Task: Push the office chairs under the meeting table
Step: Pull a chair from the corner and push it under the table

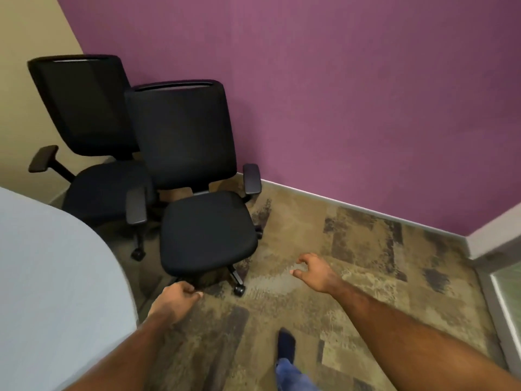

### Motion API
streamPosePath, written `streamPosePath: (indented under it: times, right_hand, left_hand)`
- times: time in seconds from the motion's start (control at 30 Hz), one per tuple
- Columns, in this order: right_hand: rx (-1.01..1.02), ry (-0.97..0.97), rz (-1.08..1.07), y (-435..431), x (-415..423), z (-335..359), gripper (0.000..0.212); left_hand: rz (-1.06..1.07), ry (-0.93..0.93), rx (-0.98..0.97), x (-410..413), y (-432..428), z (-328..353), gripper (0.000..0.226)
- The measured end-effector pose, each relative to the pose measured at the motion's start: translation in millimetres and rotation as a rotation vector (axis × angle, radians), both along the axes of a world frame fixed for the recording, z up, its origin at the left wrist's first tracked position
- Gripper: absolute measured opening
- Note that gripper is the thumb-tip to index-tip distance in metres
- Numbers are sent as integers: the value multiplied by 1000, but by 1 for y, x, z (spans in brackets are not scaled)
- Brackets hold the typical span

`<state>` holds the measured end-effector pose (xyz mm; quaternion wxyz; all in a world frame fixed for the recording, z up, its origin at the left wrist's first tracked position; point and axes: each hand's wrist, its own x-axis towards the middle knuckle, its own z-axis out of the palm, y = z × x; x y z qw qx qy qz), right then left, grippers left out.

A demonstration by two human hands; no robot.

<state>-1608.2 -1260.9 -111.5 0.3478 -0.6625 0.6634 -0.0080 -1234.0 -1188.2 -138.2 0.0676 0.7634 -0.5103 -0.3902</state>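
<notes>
L hand (pixel 176 299) curled by black office chair (pixel 208 230) seat edge, grip unclear; R hand (pixel 315 273) fingers apart; table (pixel 56 277) cropped.

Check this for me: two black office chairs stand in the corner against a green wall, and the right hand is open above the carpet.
The wall is purple, not green; the head view shows it. The nearer chair and the farther chair, both black, do stand in the corner, and the right hand is open above the carpet.
</notes>
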Motion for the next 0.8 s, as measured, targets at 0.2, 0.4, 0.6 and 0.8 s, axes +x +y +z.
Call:
streamPosePath:
  times: [0.2,0.4,0.6,0.8]
  right_hand:
    - [80,-90,58,-113,-19,-13,40]
    - [71,-149,77,-224,-40,-6,24]
    - [57,-184,94,-321,-41,-9,18]
    - [50,-191,74,-422,-39,-22,18]
  left_hand:
    - [263,96,-50,-8,-68,-8,21]
    - [553,251,-96,-28,-137,-24,15]
    - [658,357,-79,-55,-212,-37,19]
    - [731,447,-128,-67,-309,-36,14]
